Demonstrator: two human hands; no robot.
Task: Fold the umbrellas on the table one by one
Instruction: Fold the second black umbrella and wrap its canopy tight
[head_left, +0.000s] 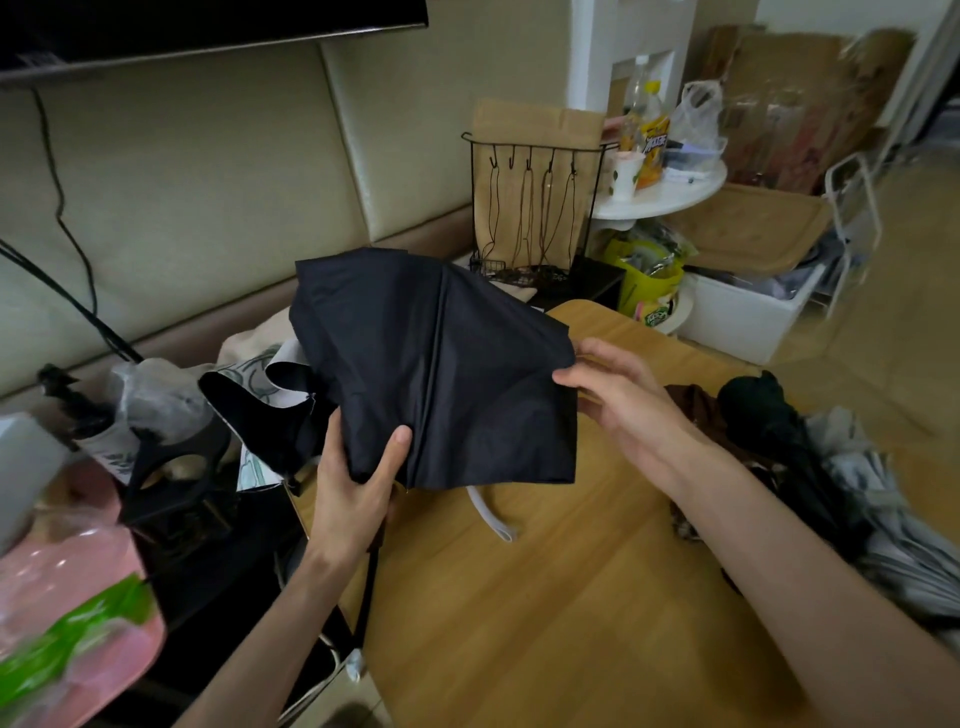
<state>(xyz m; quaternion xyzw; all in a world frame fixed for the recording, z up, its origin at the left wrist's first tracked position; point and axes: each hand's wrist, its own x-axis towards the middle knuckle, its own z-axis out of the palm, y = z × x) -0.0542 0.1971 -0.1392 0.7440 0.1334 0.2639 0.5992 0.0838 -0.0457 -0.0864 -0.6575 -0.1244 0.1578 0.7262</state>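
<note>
Left hand grips black umbrella near its base; right hand pinches canopy edge — smoothing panels, probably. Next — wrap pleats round shaft.

A light wooden table with a yellowish grain and a rounded far corner carries everything here. Near its left edge, towards the far side, a narrow white strap loop lies flat on the wood. Along the right edge sits a heap of collapsed umbrellas, touching one another: a crumpled brown fabric umbrella nearest the middle of the table, a dark green umbrella just beside it towards the edge, and a grey-and-white patterned umbrella at the near right, partly blurred.
</note>
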